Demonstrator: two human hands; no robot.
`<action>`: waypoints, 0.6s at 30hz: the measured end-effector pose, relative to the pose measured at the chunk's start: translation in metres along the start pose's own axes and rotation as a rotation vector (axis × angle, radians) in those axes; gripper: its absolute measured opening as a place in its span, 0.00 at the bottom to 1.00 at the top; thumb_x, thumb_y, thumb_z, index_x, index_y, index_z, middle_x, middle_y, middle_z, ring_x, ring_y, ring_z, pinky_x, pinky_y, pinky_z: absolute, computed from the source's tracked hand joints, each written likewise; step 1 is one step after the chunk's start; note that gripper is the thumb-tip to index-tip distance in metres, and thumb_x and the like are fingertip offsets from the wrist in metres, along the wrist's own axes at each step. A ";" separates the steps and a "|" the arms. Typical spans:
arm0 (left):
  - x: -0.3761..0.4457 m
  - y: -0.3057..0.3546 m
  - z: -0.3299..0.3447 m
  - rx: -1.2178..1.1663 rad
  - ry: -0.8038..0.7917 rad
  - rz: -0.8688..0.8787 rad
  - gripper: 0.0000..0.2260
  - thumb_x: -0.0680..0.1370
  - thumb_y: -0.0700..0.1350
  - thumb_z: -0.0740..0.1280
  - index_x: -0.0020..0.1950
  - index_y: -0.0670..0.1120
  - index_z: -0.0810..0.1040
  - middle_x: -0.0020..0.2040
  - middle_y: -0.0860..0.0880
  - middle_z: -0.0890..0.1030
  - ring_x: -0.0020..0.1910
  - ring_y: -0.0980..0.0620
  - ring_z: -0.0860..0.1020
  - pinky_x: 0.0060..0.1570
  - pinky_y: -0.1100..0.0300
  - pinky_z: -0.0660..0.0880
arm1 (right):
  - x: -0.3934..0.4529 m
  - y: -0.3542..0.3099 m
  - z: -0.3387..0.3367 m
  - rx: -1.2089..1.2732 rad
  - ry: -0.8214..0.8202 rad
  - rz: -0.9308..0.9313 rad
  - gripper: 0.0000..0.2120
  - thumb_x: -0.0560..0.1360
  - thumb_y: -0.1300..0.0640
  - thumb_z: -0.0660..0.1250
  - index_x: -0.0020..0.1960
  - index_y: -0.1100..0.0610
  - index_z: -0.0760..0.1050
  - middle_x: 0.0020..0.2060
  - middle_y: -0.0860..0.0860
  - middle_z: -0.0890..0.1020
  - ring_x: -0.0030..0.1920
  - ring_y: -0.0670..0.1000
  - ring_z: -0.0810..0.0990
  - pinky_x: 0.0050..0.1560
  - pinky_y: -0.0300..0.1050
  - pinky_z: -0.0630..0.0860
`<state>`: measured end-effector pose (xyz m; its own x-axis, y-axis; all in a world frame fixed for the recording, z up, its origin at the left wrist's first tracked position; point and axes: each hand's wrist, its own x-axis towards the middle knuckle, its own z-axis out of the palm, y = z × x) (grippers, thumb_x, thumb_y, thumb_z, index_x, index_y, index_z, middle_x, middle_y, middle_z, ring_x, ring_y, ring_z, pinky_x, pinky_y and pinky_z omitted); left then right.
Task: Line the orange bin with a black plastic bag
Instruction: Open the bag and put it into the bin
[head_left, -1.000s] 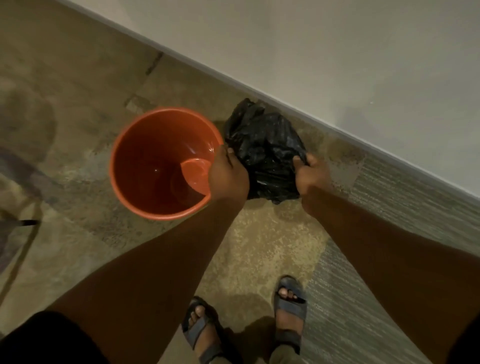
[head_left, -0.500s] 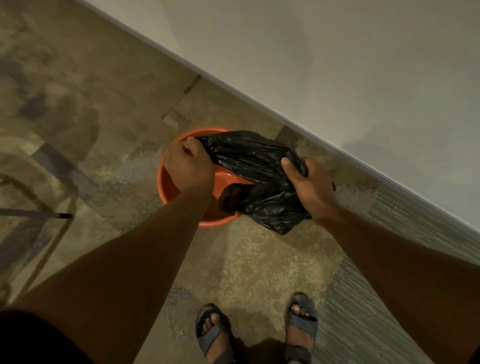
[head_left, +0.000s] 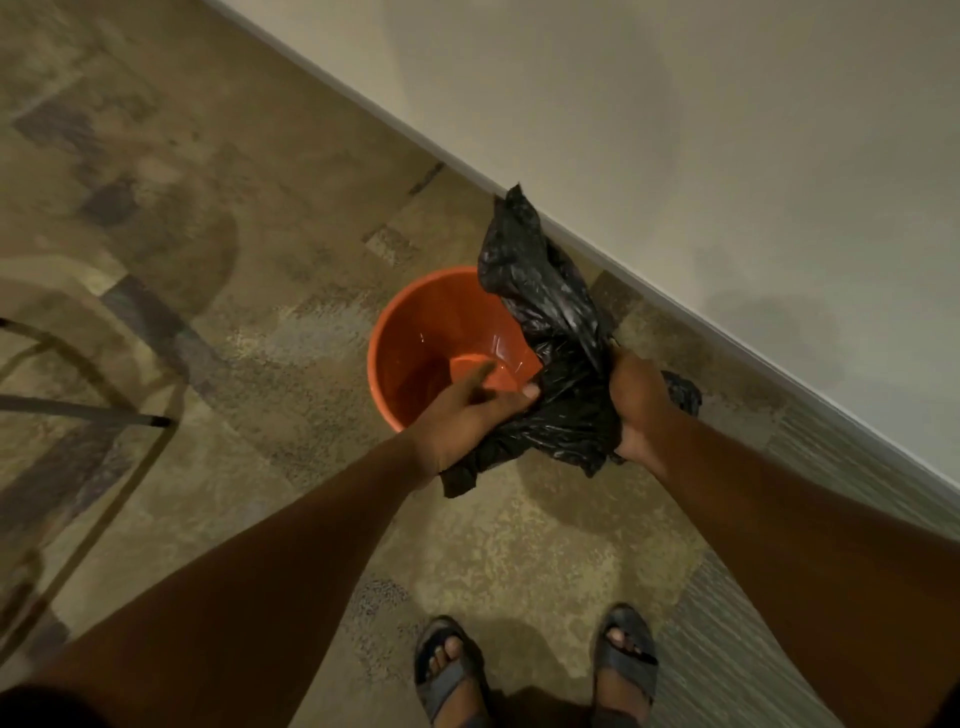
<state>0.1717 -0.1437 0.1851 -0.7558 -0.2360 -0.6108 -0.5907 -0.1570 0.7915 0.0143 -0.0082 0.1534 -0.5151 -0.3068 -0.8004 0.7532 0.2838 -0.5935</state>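
Step in hand: find the mouth of the black bag (head_left: 550, 364) and open it. My right hand (head_left: 640, 402) is fisted on bunched plastic; my left hand (head_left: 470, 415) pinches an edge with the thumb, other fingers (head_left: 475, 375) loosely extended. The bag hangs crumpled over the near right rim of the orange bin (head_left: 387, 338), not inside. Best approach, I judge: work the layers apart, spread the opening wide, push the closed end down, fold the edge over the rim. The bin stands on the floor (head_left: 260, 260) near the wall (head_left: 727, 130); its interior looks empty.
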 end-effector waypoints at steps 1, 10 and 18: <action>0.001 -0.006 -0.003 0.080 -0.048 0.026 0.26 0.74 0.59 0.71 0.68 0.49 0.76 0.61 0.51 0.81 0.54 0.56 0.81 0.60 0.56 0.76 | -0.002 0.000 0.004 0.010 -0.014 0.002 0.23 0.74 0.44 0.64 0.59 0.59 0.82 0.57 0.59 0.84 0.55 0.61 0.84 0.61 0.63 0.77; 0.009 -0.008 -0.022 -0.046 0.495 0.070 0.17 0.83 0.53 0.60 0.38 0.45 0.74 0.34 0.43 0.78 0.34 0.46 0.76 0.40 0.52 0.74 | -0.021 -0.001 0.042 -0.098 -0.044 -0.284 0.23 0.79 0.40 0.62 0.52 0.61 0.78 0.43 0.61 0.84 0.41 0.67 0.81 0.40 0.55 0.81; 0.019 0.012 -0.023 0.161 0.581 0.270 0.24 0.83 0.53 0.58 0.33 0.39 0.69 0.27 0.43 0.71 0.28 0.45 0.71 0.33 0.46 0.71 | 0.001 0.023 0.063 -0.420 0.028 -0.289 0.06 0.79 0.57 0.67 0.44 0.54 0.80 0.44 0.55 0.84 0.50 0.61 0.82 0.51 0.52 0.79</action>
<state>0.1567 -0.1726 0.1834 -0.6345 -0.7331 -0.2449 -0.4708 0.1153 0.8747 0.0575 -0.0594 0.1443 -0.6931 -0.4035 -0.5973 0.3522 0.5334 -0.7691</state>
